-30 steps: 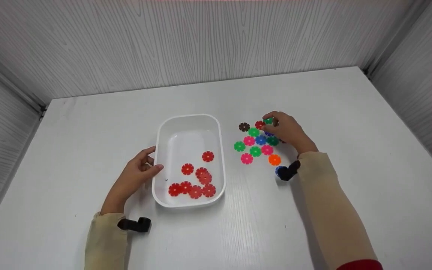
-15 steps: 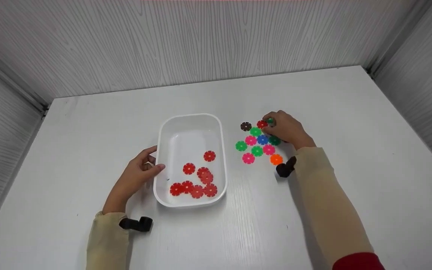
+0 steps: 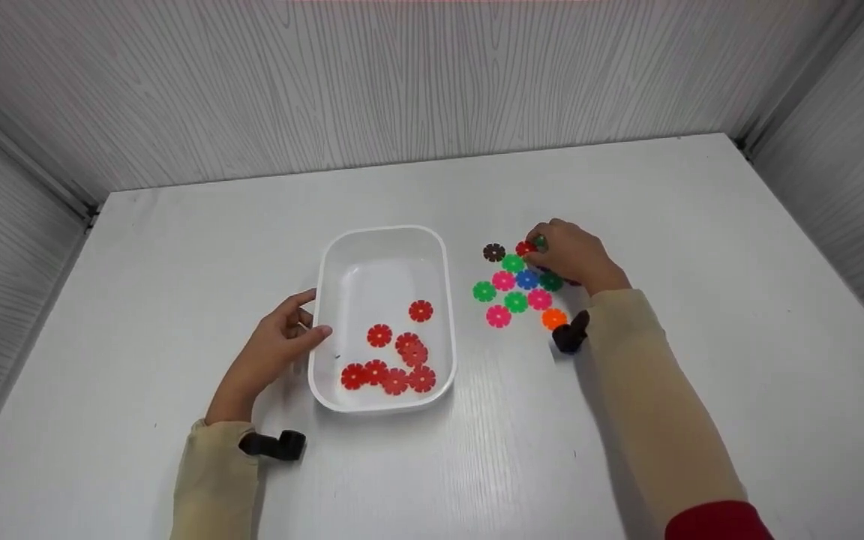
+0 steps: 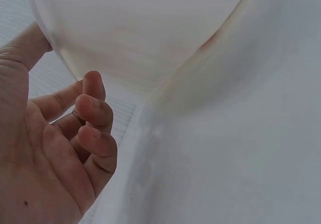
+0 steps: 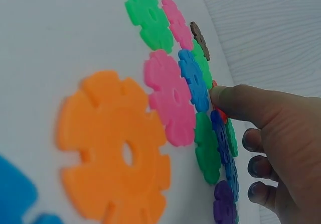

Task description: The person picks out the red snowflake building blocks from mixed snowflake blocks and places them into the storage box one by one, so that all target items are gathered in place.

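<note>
A white plastic tray (image 3: 379, 277) stands on the table with several red flower-shaped discs (image 3: 396, 381) in its near half. My left hand (image 3: 274, 349) grips its left side, thumb over the rim and fingers beneath the outer wall. Under the tray wall (image 4: 150, 43), the left wrist view shows these fingers (image 4: 95, 111) curled. At the far side of the loose discs, my right hand (image 3: 574, 255) pinches a red flower-shaped disc (image 3: 524, 248) between thumb and index finger. The right wrist view has the thumb (image 5: 243, 101) right at that disc's edge, covering most of it.
Loose discs lie close together right of the tray: brown (image 3: 494, 253), green (image 3: 484, 291), blue (image 3: 527, 280), pink (image 3: 498, 316) and orange (image 3: 554, 319). A purple disc (image 5: 224, 204) shows in the right wrist view. A wood-grain panel (image 3: 432, 82) stands behind the table.
My right thumb and index finger have drawn closer together around the red disc. The left hand keeps its hold on the tray. The head view has shifted slightly.
</note>
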